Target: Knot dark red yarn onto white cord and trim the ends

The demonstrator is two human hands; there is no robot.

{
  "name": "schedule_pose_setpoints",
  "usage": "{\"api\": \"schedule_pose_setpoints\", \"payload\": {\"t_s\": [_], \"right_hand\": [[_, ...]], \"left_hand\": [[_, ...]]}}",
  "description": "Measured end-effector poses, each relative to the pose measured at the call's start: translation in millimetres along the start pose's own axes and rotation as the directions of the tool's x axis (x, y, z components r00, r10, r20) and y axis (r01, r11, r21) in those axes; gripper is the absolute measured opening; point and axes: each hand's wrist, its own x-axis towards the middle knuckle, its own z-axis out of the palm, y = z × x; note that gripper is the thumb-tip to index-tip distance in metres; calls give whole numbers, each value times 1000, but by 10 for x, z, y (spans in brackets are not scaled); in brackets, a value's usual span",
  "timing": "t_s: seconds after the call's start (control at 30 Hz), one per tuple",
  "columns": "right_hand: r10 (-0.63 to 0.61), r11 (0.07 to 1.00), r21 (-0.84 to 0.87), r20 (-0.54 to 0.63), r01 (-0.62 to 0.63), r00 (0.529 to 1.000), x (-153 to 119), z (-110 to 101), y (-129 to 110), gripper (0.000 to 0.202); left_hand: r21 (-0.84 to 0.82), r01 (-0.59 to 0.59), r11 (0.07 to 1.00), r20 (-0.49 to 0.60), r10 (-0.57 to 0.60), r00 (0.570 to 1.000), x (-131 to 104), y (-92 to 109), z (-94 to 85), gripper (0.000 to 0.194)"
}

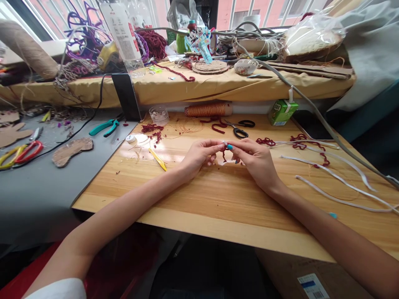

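Note:
My left hand [201, 155] and my right hand [254, 160] meet above the wooden table, fingertips pinched together. Between them hangs a short dark red yarn piece [225, 155], with a small white bit at the top of the pinch whose kind I cannot make out. Something bright blue [230, 147] covers the tip of my right thumb. Beyond my hands lie black-handled scissors [241, 132] and a loose dark red yarn piece [218, 128]. A yellow tool with a pointed end [157, 159] rests left of my left hand.
White cords [336, 174] and dark red yarn loops [299, 143] spread at the right. Behind stand an orange thread cone [205, 109], a clear cup [158, 115] and a green carton [283, 112]. Teal pliers [106, 126] and red-and-yellow scissors [23, 153] lie left. A grey cable [314, 108] crosses the right.

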Motion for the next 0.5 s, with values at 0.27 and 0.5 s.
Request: {"api": "schedule_pose_setpoints", "payload": {"t_s": [0.27, 0.5], "right_hand": [[29, 999, 25, -14, -29, 999, 9, -2, 3, 20], [26, 1000, -16, -25, -26, 999, 4, 5, -23, 19]], "left_hand": [[-32, 6, 999, 35, -4, 999, -1, 9, -21, 18], [5, 27, 1000, 17, -28, 999, 2, -12, -9, 20]]}}
